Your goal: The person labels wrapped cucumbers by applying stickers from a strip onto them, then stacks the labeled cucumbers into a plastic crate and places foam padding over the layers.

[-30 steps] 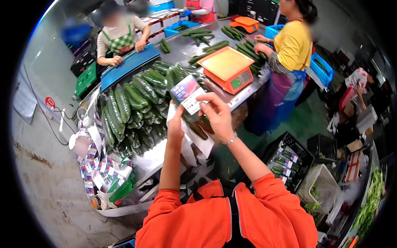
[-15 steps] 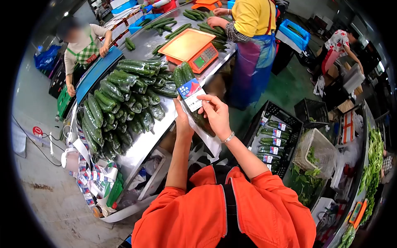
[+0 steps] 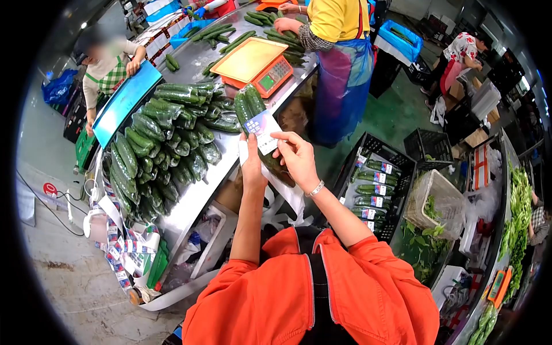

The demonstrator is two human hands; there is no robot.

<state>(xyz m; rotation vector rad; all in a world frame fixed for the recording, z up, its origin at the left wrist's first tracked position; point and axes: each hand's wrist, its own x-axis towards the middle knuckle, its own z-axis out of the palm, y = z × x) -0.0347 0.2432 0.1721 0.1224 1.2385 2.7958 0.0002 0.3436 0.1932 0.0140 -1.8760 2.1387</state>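
Fingers of right hand (image 3: 299, 164) touch blurred label (image 3: 261, 127), pinch unclear; left hand (image 3: 253, 168) grips cucumber pack (image 3: 249, 102), most fingers hidden underneath.

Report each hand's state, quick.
Left hand: holding the cucumber pack.
Right hand: fingers at the label on the pack; whether they grip it cannot be told.

Green floor (image 3: 392, 112) beside metal table (image 3: 195, 57)

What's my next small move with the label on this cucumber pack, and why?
Probably press the label flat with your right hand: its fingers are at the label's edge, your left hand holds the cucumber pack, and I can't tell whether the label is fully stuck.
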